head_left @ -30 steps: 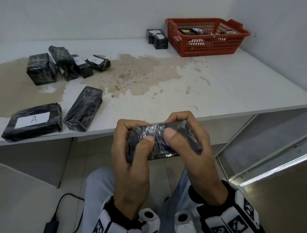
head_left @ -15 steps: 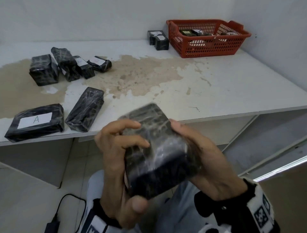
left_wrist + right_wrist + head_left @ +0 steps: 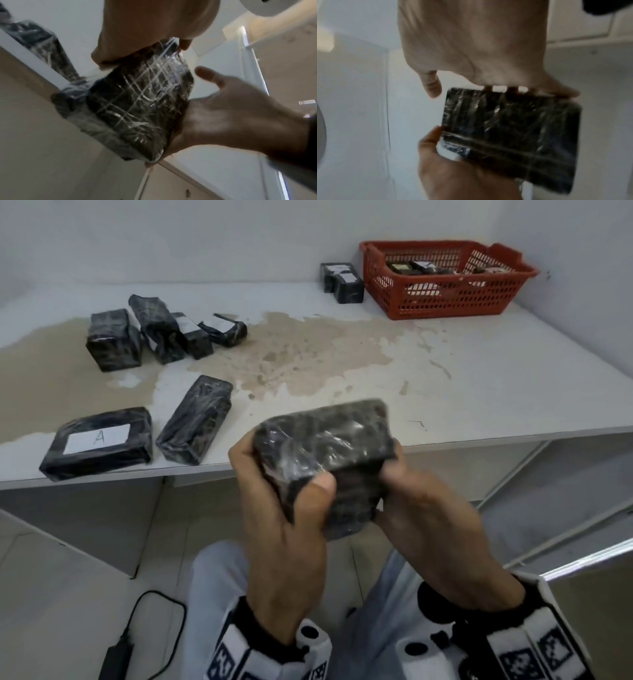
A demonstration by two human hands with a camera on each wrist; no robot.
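A black package wrapped in clear film (image 3: 329, 446) is held in the air just in front of the table's front edge, tilted with a broad face up. My left hand (image 3: 284, 508) grips its left end, thumb pressed on the near face. My right hand (image 3: 424, 515) holds the right end with the fingers curled behind it. In the left wrist view the package (image 3: 137, 108) sits between both hands, and the right hand's thumb (image 3: 205, 74) sticks out free. The right wrist view shows the package (image 3: 510, 128) with the left hand (image 3: 453, 169) below it.
The white table (image 3: 479, 371) carries a brown stain. On its left lie a package labelled A (image 3: 99, 440), a long package (image 3: 195, 419) and a cluster of several (image 3: 161, 333). A red basket (image 3: 445, 299) holding packages stands back right, two small packages (image 3: 342, 282) beside it. A power adapter (image 3: 116, 655) lies on the floor.
The package has been turned over in my hands, from lying flat to standing on end and now tilted with a broad face up. Both hands have risen towards the table edge.
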